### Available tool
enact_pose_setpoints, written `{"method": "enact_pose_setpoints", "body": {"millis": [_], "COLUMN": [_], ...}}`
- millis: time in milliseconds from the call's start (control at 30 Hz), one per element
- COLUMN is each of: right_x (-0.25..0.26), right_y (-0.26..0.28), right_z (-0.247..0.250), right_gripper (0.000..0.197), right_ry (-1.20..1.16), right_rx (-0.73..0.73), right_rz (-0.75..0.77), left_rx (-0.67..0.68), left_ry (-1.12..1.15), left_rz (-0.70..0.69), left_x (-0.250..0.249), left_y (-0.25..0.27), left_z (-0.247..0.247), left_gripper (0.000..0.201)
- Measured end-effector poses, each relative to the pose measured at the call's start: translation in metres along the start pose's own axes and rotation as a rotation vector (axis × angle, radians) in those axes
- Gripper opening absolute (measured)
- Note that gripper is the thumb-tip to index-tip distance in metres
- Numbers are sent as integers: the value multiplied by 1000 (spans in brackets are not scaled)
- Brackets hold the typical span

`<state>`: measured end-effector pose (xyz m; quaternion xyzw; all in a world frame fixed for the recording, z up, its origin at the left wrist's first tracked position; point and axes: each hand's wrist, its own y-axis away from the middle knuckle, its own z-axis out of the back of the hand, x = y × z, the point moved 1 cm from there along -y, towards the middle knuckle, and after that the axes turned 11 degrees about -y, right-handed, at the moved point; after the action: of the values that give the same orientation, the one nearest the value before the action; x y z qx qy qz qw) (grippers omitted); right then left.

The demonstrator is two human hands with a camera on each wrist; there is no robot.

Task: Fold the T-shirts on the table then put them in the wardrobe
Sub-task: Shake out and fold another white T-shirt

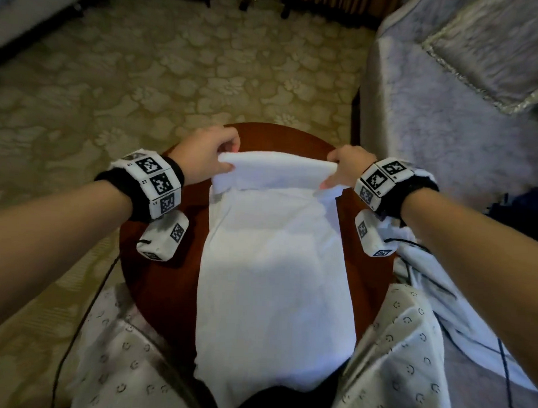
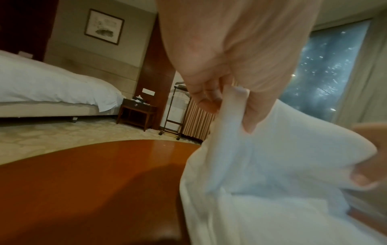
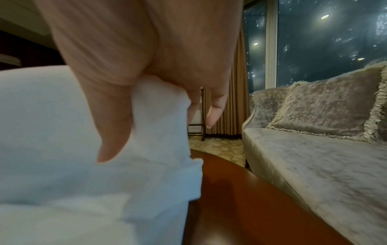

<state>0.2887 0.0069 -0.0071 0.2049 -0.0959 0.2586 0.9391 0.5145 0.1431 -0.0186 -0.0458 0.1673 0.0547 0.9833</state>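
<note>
A white T-shirt (image 1: 274,265) lies lengthwise on a round red-brown table (image 1: 166,276), folded into a narrow strip that hangs over the near edge. My left hand (image 1: 214,158) pinches the far left corner (image 2: 232,106) and lifts it. My right hand (image 1: 340,173) pinches the far right corner (image 3: 159,102). The far end is raised off the table and curls back toward me. Both hands hold it above the table's far half.
A pale velvet sofa (image 1: 451,103) with a fringed cushion (image 3: 326,106) stands close on the right. Patterned carpet (image 1: 174,76) lies beyond the table. Smiley-print cloth (image 1: 409,348) covers my lap. A bed (image 2: 52,86) and nightstand (image 2: 136,114) sit far left.
</note>
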Motion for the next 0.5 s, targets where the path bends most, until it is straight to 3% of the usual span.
{"method": "enact_pose_setpoints", "body": {"millis": [133, 233, 500], "right_x": [-12, -20, -25], "right_y": [33, 50, 70], "right_z": [-21, -37, -75], "right_gripper": [30, 16, 23], "right_ry": [51, 105, 132], "right_rx": [1, 24, 101], "right_rz": [5, 36, 62], "left_rx": [-13, 40, 140], "left_ry": [-115, -263, -335], "left_rz": [-72, -162, -167], "left_x": [-17, -26, -21], "left_y": [44, 69, 97], "left_z": [-12, -26, -50], "left_gripper": [22, 26, 29]}}
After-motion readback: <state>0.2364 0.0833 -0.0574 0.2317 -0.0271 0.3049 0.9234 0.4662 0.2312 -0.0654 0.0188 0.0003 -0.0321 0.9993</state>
